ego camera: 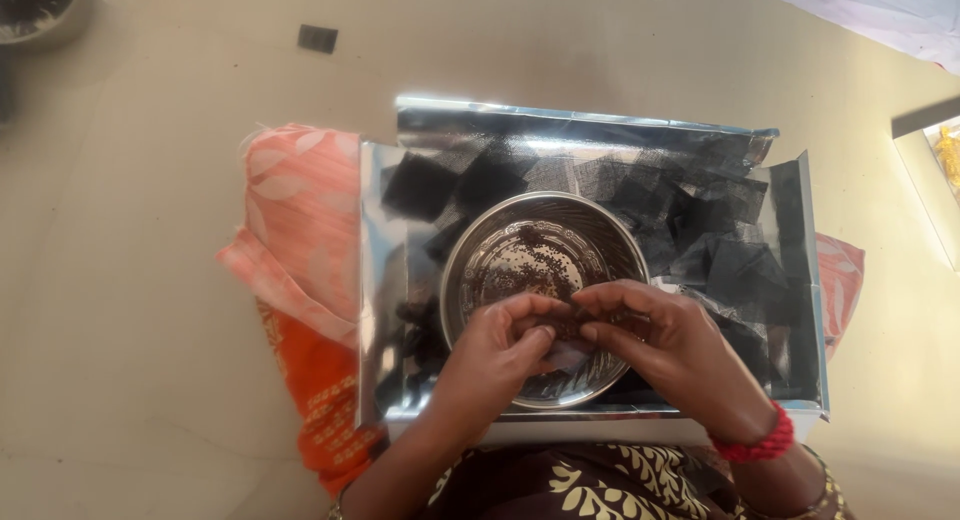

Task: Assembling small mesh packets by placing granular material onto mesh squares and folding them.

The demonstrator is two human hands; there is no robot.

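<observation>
The floor [150, 280] is smooth and pale. On it lies an orange cloth [300, 220], soft and wrinkly, with a flower print. On the cloth sits a shiny silver tray [375, 280] with thin, bent-up sides, like foil. Lots of black net squares [720, 230] lie in the tray, thin and see-through. In the middle of them stands a round steel bowl [480, 250], hard and shiny, with tiny dark seeds [535, 265] on its bottom.

Both hands meet over the near side of the bowl. The left hand [500, 350] and the right hand [670, 345] pinch a small pale patch [568, 356] with seeds on it, fingertips close together. It looks very light and floppy, so the seeds could roll off. It is best held by its edges, gently. A red band [755, 442] is on the right wrist.
</observation>
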